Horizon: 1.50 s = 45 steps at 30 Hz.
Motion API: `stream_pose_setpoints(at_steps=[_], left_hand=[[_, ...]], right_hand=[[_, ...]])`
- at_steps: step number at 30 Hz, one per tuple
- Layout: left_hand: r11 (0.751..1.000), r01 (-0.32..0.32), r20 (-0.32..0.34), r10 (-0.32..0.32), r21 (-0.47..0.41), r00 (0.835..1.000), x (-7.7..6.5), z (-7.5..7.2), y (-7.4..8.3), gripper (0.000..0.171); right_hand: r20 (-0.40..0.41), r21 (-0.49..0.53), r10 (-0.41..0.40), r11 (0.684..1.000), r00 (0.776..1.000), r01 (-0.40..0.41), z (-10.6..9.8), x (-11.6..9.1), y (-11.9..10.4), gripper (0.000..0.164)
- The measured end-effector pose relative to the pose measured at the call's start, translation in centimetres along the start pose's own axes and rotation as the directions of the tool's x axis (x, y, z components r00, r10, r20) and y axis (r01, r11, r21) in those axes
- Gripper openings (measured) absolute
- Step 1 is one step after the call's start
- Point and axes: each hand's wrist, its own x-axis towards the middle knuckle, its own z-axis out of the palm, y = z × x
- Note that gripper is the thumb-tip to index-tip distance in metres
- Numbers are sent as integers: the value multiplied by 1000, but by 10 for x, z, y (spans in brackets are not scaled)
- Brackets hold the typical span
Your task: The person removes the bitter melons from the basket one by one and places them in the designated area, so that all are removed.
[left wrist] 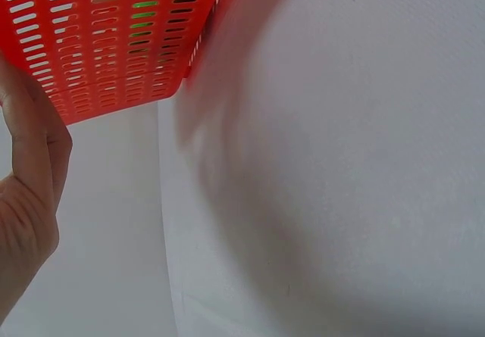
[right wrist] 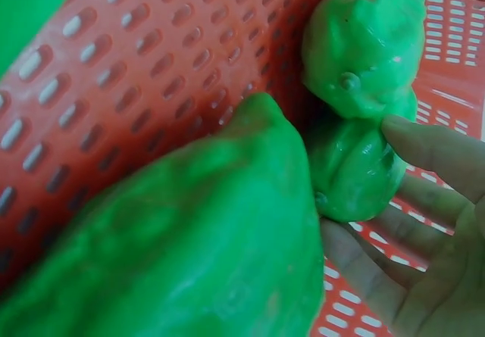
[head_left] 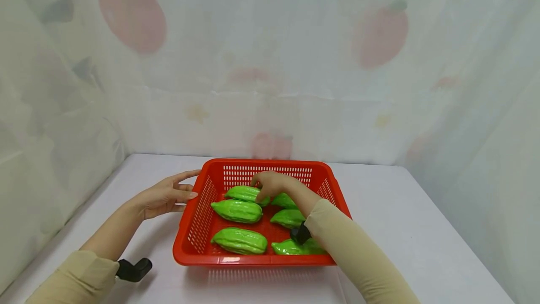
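Note:
Several green, ridged bitter melons lie in a red plastic basket (head_left: 253, 261). My right hand (head_left: 272, 184) reaches inside and grips the rear-left bitter melon (head_left: 242, 193) by its right end. In the right wrist view the thumb (right wrist: 432, 148) and fingers lie around that melon (right wrist: 356, 174), with another bitter melon (right wrist: 367, 45) right against it. A larger-looking bitter melon (right wrist: 220, 238) fills the foreground there. At the basket's left side, my left hand (head_left: 166, 196) has relaxed, spread fingers touching the rim; the left wrist view shows it beside the perforated wall (left wrist: 106, 42).
The basket stands on a white-covered table (head_left: 392, 219). Behind hangs a pale curtain (head_left: 270, 60) with faded fruit prints, and similar cloth encloses both sides. More melons lie in the basket's right half, such as one near the front (head_left: 291, 247), partly covered by the right forearm.

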Motion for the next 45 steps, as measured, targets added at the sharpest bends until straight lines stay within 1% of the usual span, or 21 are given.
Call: stream_pose_setpoints(at_steps=[2, 6, 9, 13, 19, 24, 27, 33, 43, 45], left_hand=[[1000, -2, -2, 2, 5, 1000, 0, 0, 0, 84], [1000, 3, -9, -3, 9, 1000, 0, -1, -1, 83], [1000, 5, -7, -4, 7, 1000, 0, -1, -1, 83], [1000, 2, -1, -2, 4, 1000, 0, -2, -2, 83], [1000, 2, -4, -2, 4, 1000, 0, -3, -2, 83], [1000, -2, -4, 2, 5, 1000, 0, -4, -2, 82], [1000, -4, -3, 4, 5, 1000, 1, -4, -2, 82], [1000, -3, -6, 3, 10, 1000, 2, -5, -3, 82], [1000, -4, -6, 4, 9, 1000, 2, -5, -3, 81], [1000, -4, -5, 4, 10, 1000, 2, -6, -3, 81]], right_hand=[[7, 9, -2, 1000, 1000, 2, -1, 0, -1, 50], [16, -14, -11, 1000, 1000, 12, -4, -1, -2, 47], [9, -55, -20, 998, 1000, 21, -8, -2, -2, 47], [-4, -72, -24, 997, 1000, 24, -13, -5, -2, 50], [-15, -47, -23, 999, 1000, 22, -20, -11, -4, 54], [-26, 15, -26, 1000, 999, 26, -25, -14, -5, 56], [-20, 71, -29, 997, 999, 31, -28, -16, -5, 56], [-17, 193, -37, 980, 999, 39, -34, -21, -5, 59], [-99, 328, -28, 943, 995, 59, -46, -30, -6, 56], [-116, 332, -27, 941, 993, 65, -49, -32, -6, 57]])
